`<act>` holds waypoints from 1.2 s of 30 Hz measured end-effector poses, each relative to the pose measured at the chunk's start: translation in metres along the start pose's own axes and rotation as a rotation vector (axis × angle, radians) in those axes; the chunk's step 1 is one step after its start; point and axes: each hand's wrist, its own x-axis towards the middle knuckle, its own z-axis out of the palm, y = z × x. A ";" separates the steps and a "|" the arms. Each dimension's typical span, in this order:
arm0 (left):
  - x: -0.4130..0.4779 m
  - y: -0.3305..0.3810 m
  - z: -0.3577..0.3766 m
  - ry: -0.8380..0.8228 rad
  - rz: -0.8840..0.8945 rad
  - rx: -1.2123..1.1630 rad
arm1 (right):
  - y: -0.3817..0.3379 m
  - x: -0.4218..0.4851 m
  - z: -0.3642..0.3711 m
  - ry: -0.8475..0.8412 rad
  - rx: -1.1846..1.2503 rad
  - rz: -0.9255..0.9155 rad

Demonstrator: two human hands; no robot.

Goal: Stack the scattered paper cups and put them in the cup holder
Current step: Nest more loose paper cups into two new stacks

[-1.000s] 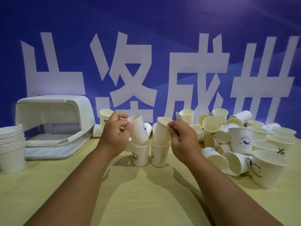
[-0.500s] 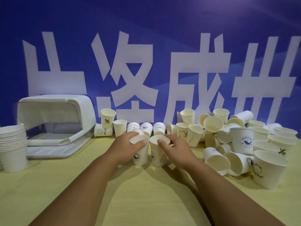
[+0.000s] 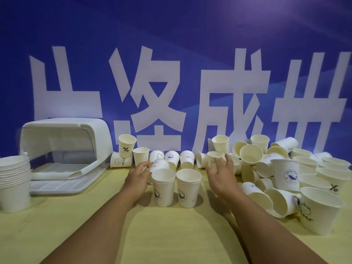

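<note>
Toward the far left corner of the table [image 3: 171, 237] sits the white cup holder [image 3: 64, 143], lid raised, with no cups visible inside. Along the right edge sprawls the heap of scattered cups [image 3: 282, 168], mixed in size, many lying on their sides. At the left edge stands a tall stack of wider cups [image 3: 14, 178]. Mid-table, a short stack [image 3: 163, 187] and its twin stack [image 3: 188, 188] stand upright just beside each other, between the two hands.

The likeliest slip, as I judge it, is a wrist or forearm brushing these light stacks while reaching for the row behind them, which would topple them. A wrong-sized cup could also jam a stack.

The left hand [image 3: 137, 180] is spread, fingers straight, holding nothing. Its fingertips lie close to a tipped HELLO cup [image 3: 159, 164], and I cannot tell whether they touch it. The right hand [image 3: 221, 178] is likewise wide apart and empty, its fingers near a rabbit-print cup [image 3: 214, 161], contact unclear.
</note>
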 end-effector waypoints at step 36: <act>-0.039 0.039 -0.013 -0.001 0.309 -0.278 | -0.033 -0.018 -0.015 0.269 0.380 -0.329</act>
